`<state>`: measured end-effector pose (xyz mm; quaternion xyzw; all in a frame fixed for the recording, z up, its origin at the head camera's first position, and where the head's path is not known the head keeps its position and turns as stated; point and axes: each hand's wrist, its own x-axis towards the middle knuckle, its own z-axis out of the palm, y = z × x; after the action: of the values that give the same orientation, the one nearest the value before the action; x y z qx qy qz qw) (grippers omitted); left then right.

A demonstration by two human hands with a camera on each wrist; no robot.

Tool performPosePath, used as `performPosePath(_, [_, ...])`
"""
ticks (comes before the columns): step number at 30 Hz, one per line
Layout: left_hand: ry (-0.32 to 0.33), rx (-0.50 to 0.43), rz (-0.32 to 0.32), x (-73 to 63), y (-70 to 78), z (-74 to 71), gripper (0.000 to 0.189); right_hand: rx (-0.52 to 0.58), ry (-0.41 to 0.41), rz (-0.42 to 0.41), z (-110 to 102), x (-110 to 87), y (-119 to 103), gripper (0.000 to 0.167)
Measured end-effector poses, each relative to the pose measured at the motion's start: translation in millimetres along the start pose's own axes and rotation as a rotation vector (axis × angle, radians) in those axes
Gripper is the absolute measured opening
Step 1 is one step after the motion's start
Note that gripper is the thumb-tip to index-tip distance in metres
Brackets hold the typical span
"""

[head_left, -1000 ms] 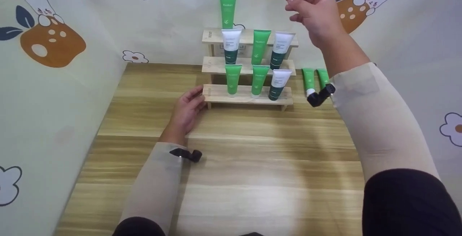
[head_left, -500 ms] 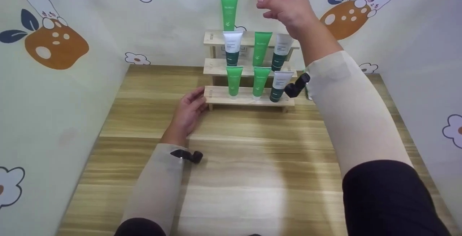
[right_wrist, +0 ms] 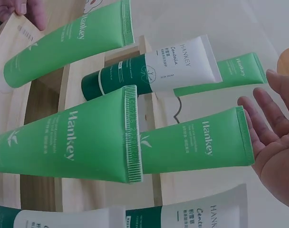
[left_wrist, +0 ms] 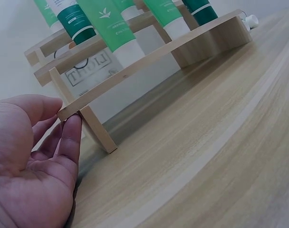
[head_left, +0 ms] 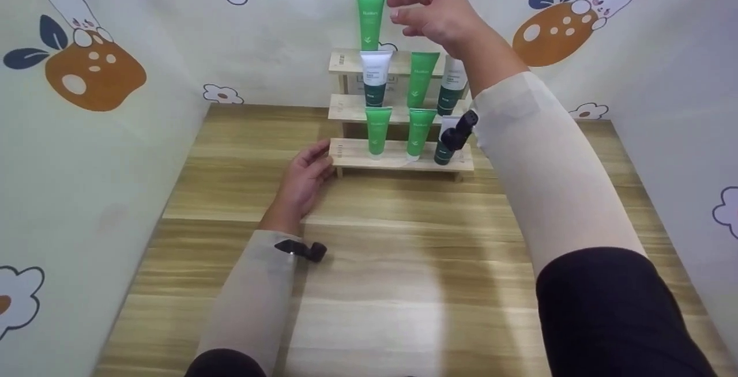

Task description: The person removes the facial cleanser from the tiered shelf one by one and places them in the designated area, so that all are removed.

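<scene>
A three-step wooden rack holds upright squeeze tubes. My left hand pinches the left end of its lowest step, thumb and fingers around the board's corner in the left wrist view. On the top step stands one green tube. Just right of that tube, my right hand hovers with loosely bent fingers and holds nothing. The middle step carries a white and dark green tube, a green tube and another white and dark green one, partly behind my right forearm.
On the lowest step are two green tubes, a left one and a middle one, plus a white and dark green tube partly covered by the right wrist camera. Patterned walls enclose the wooden table.
My right hand has moved left from the far right to beside the top green tube. The right forearm now covers the two green tubes on the table. My left hand keeps its hold.
</scene>
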<state>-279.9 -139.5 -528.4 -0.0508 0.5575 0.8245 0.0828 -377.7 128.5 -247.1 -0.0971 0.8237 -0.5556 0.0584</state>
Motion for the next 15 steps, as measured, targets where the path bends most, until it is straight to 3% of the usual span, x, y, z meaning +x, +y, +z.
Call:
performPosePath(10, [-0.013,0.031,0.017,0.1,0.1,-0.3,0.048,-0.055,0.002,0.031,9.1,9.1,-8.2,0.045])
performPosePath(15, [-0.012,0.041,0.023,0.0,-0.1,-0.5,0.049,-0.051,0.060,0.033,13.7,11.4,-3.8,0.040])
